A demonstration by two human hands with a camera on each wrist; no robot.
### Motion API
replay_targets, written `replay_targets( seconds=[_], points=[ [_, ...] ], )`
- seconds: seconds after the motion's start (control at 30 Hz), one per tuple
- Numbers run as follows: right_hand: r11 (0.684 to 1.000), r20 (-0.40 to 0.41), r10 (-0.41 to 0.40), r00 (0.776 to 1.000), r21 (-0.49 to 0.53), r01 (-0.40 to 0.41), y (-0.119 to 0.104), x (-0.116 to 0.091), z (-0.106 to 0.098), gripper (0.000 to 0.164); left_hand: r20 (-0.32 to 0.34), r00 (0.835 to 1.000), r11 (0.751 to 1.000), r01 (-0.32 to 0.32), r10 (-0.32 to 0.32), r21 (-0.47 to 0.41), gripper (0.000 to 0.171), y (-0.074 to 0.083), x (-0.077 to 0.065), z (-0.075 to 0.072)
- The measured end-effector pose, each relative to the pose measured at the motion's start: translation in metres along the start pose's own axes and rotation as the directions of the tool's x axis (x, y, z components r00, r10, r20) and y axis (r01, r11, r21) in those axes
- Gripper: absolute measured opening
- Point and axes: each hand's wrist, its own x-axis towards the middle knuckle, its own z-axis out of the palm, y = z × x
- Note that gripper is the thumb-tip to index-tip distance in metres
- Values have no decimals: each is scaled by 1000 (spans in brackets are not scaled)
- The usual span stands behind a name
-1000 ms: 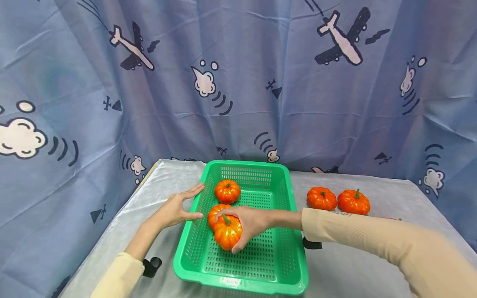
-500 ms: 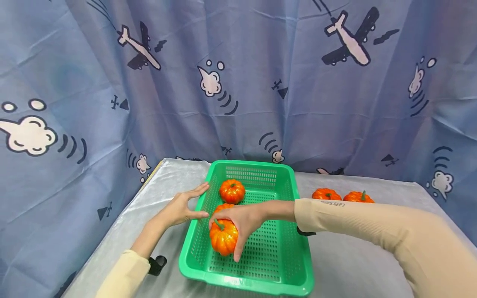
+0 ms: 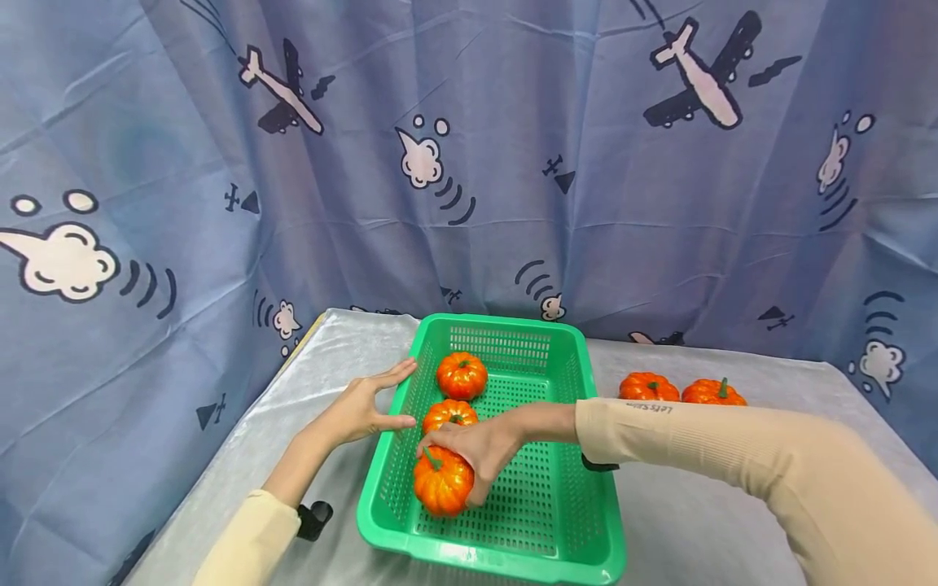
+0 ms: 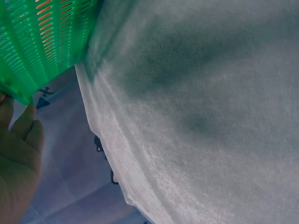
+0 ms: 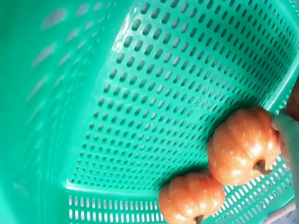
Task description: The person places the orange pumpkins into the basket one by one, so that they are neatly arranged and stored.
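My right hand (image 3: pixel 484 452) holds a small orange pumpkin (image 3: pixel 443 482) with a green stem, low inside the green plastic basket (image 3: pixel 506 557), at its near left. Thumb and fingers lie on either side of the pumpkin. Just behind it sits a second pumpkin (image 3: pixel 450 413), and a third pumpkin (image 3: pixel 462 375) stands farther back; all three line the left wall. In the right wrist view, the middle pumpkin (image 5: pixel 244 146) and far pumpkin (image 5: pixel 190 198) show on the slotted floor. My left hand (image 3: pixel 359 411) rests at the left rim, thumb and fingers spread; its fingertips (image 4: pixel 29 111) meet the rim.
Right of the basket, two more pumpkins, one (image 3: pixel 648 387) beside another (image 3: pixel 714 392), stand on the grey cloth-covered table (image 3: pixel 681 496), partly behind the right sleeve (image 3: pixel 689 431). A blue curtain (image 3: pixel 498 163) with airplane prints hangs behind the table.
My right hand has brought its pumpkin nearer to me and lower in the basket, uncovering more of the middle pumpkin. The left hand stays at the rim. The head view has shifted slightly.
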Motion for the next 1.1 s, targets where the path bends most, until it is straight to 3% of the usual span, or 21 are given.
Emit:
replay_targets(
  seconds=[0.4,1.1],
  points=[
    [994,-84,-98,992,-53,94,3,12,7,77,12,1000,1000,23,-23,-5,81,0,1,0],
    [976,-118,-73,990,-214,46,-4,25,23,87,7,1000,1000,7,-7,-5,81,1,0,-1]
  ],
)
